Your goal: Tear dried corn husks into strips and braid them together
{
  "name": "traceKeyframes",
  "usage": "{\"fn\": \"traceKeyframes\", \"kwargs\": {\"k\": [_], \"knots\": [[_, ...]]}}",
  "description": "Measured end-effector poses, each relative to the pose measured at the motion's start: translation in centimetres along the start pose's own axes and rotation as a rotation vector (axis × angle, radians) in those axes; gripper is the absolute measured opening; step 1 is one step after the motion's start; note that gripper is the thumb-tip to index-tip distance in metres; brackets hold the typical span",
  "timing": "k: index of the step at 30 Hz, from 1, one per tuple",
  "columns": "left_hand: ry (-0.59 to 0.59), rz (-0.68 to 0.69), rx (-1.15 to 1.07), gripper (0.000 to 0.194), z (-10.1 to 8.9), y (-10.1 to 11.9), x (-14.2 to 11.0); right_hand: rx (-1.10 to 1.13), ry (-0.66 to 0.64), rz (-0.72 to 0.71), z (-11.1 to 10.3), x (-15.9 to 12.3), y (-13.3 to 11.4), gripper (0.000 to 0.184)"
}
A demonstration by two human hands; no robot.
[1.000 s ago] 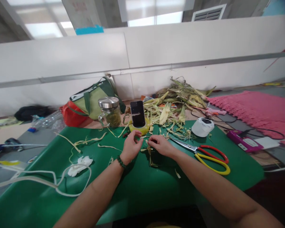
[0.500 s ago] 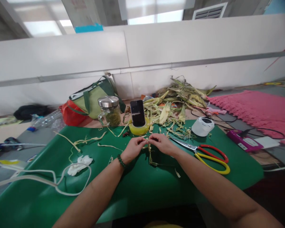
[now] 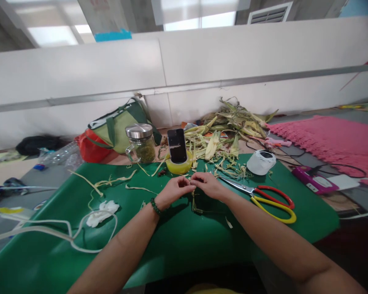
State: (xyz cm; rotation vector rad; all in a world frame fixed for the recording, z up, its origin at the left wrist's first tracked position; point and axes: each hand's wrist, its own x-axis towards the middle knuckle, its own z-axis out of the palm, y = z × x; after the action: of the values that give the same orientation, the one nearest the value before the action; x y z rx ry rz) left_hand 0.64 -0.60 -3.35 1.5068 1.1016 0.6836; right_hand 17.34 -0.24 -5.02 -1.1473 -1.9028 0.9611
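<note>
My left hand, with a dark green bead bracelet at its wrist, pinches a narrow braided piece of corn husk. Fingertips of my right hand meet the left ones at the top of the same piece. Its thin loose ends hang down toward the green mat. The part between my fingers is mostly hidden. Scissors with one red and one yellow handle lie just right of my right hand. Behind my hands, a phone leans upright on a yellow tape roll.
A heap of corn husks lies against the wall, with scraps before it. A glass jar and a green bag stand back left. A white roll sits right. A white cord and crumpled tissue lie left.
My left fingers have shifted slightly, the thumb now lower and farther right across the husk piece. My right hand stays almost in place, and the view has moved a little.
</note>
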Motion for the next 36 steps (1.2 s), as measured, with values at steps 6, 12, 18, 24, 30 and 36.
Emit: {"fn": "traceKeyframes", "kwargs": {"k": [6,12,18,24,30,36], "knots": [[0.036,0.123,0.019,0.023,0.0,-0.8,0.4,-0.007,0.002,-0.014,0.0,0.1,0.2,0.017],[0.134,0.203,0.195,0.020,0.1,-0.8,0.3,-0.015,-0.005,-0.004,-0.1,0.1,0.1,0.017],[0.212,0.221,0.399,0.026,0.0,-0.4,-0.2,-0.064,-0.006,0.013,-0.2,0.0,0.1,0.016],[0.222,0.230,0.698,0.024,-0.2,0.2,-1.0,-0.124,0.028,0.066,-1.7,0.0,0.5,0.014],[0.111,0.482,0.559,0.020,-0.1,0.9,-1.4,-0.148,0.095,0.173,-2.5,0.2,0.6,0.011],[-0.023,0.451,0.192,0.024,0.5,1.0,-1.0,-0.035,0.129,0.203,-1.3,0.2,0.3,0.010]]}}
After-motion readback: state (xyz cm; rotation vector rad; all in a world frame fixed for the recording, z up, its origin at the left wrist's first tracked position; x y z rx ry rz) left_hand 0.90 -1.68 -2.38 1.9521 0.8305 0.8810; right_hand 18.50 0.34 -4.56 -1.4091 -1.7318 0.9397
